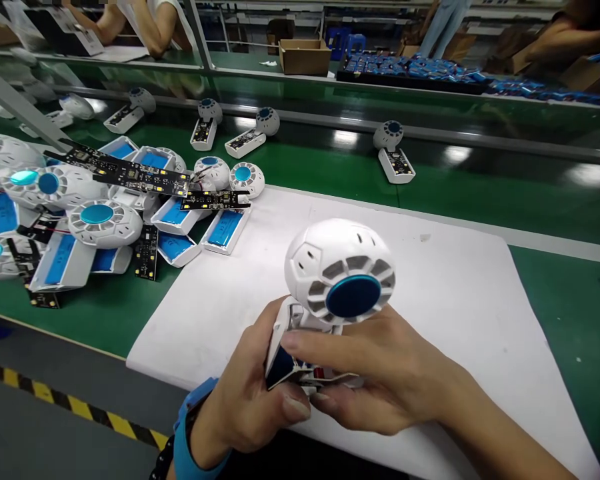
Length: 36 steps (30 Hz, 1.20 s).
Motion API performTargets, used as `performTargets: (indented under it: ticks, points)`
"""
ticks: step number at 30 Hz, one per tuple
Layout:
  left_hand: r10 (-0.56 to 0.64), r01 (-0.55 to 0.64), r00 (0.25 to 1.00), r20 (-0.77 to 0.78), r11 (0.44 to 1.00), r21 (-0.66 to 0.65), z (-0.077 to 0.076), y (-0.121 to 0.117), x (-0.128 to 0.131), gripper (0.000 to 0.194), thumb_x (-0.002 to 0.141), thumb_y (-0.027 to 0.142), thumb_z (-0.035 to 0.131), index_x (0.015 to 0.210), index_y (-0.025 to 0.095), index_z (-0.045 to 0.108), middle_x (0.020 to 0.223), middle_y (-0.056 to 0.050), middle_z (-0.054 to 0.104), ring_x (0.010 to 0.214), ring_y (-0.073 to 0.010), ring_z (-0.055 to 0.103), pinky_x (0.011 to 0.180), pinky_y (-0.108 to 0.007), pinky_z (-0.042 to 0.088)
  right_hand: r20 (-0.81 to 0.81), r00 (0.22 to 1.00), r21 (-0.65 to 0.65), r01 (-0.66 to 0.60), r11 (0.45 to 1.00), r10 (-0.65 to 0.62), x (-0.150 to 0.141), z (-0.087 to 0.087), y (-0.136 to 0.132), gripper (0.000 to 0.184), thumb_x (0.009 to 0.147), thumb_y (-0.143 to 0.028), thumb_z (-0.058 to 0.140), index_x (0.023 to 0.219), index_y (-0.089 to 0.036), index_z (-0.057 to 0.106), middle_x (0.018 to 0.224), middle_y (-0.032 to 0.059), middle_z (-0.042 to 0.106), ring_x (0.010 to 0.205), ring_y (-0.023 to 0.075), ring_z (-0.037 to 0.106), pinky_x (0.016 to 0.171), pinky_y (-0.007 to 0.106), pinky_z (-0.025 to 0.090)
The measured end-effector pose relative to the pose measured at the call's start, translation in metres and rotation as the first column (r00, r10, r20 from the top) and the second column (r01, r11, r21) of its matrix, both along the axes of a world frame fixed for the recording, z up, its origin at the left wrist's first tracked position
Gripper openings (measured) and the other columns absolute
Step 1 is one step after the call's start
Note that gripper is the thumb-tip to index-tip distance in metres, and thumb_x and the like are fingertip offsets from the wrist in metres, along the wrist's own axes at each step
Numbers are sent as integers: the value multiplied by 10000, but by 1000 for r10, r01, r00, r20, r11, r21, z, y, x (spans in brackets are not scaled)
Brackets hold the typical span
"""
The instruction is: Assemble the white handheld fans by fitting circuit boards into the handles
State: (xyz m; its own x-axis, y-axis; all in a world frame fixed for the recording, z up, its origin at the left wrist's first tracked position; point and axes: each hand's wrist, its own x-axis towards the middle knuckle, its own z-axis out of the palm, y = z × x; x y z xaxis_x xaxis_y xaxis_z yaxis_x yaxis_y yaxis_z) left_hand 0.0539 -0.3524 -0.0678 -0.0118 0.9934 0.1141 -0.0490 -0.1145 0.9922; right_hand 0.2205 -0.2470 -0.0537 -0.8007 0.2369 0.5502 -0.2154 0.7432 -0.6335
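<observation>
The fan unit (340, 267) was above the near half of the white sheet (440, 287), held up in both hands. Its round white head, with a dark blue disc (353, 296), faced up and toward the camera, and its handle (279, 337) was open, showing a blue part and small wires inside.

Over the sheet's near edge, the left hand (250, 387) had its grip closed around the left side of the handle, thumb at the lower end. The right hand (385, 373), over the sheet as well, had its grip pinching the handle from the other side: one finger lay across the opening and the thumb pressed near the lower end. A blue wristband (186, 430) circled the left wrist.

Left of the sheet, a pile of white fan units (105, 227) lay on the green worktop (100, 323), with blue discs, open handles holding blue cells (225, 228), and black circuit boards (147, 253) among and on top of them. Beyond the sheet's far edge, several open units (397, 167) stood apart in a row on a green surface (325, 157). Farther beyond the sheet were a cardboard box (305, 58) and many blue parts (410, 69).
</observation>
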Motion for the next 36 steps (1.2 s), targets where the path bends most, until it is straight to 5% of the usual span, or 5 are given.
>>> performTargets:
  ticks: [9, 17, 26, 30, 36]
  points:
    - [19, -19, 1000, -13, 999, 29, -1, -4, 0, 529, 957, 582, 573, 1397, 292, 524, 1223, -75, 706, 1092, -321, 683, 878, -388, 566, 101, 992, -302, -40, 953, 74, -1, 4, -8, 226, 1055, -287, 499, 1188, -188, 653, 1028, 99, 775, 873, 218, 749, 723, 303, 574]
    - [174, -162, 977, 120, 981, -108, 1, -2, 9, 699, 827, 772, 591, 1251, 221, 664, 1045, -123, 744, 1030, -385, 692, 784, -436, 589, -177, 958, -187, 191, 964, -224, -8, -6, -11, 315, 1027, -336, 626, 1338, -307, 583, 679, -29, 688, 535, 147, 633, 531, 257, 481]
    - [179, -179, 984, -17, 984, 5, -2, -1, 6, 566, 954, 658, 499, 1349, 269, 616, 1256, -83, 688, 1167, -348, 634, 952, -411, 535, -94, 986, -292, 102, 951, -134, -11, -3, -16, 217, 1026, -223, 573, 1201, -266, 693, 738, -1, 696, 603, 150, 620, 551, 250, 482]
    - [151, -153, 986, -69, 988, -24, 4, 1, 7, 666, 945, 713, 433, 1368, 227, 599, 1200, -116, 700, 1091, -354, 653, 839, -397, 554, -93, 915, -489, 301, 818, -393, -13, -3, -21, 347, 895, -268, 772, 1197, -329, 610, 942, -5, 670, 861, 179, 633, 792, 295, 532]
    - [116, -120, 991, -63, 990, -71, 5, 4, 14, 609, 967, 684, 425, 1347, 241, 602, 1022, -74, 723, 788, -238, 655, 694, -337, 521, 64, 971, -670, 213, 711, -230, -18, 2, -21, 45, 939, -280, 660, 935, -236, 661, 788, -12, 610, 707, 148, 561, 619, 245, 480]
